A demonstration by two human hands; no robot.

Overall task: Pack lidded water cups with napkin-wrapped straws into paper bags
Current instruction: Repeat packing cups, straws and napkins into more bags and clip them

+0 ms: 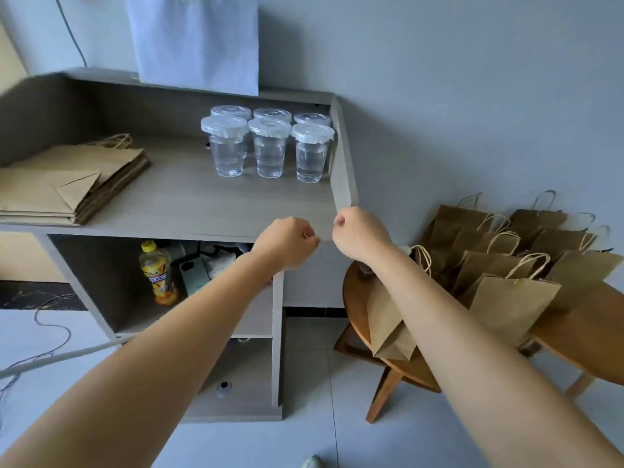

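Both fists, left hand [287, 243] and right hand [358, 233], before lidded cups [270, 145]

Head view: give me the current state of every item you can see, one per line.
Water cups: six, lidded, upright on the counter, holding water.
Flat bags: folded, stacked at counter left.
Open bags: standing upright on the wooden table.
Single bag: lying tipped on the stool.
Yellow bottle: upright, capped, in the shelf below.
Left hand: curled, nothing visible in it.
Right hand: curled, nothing visible in it.
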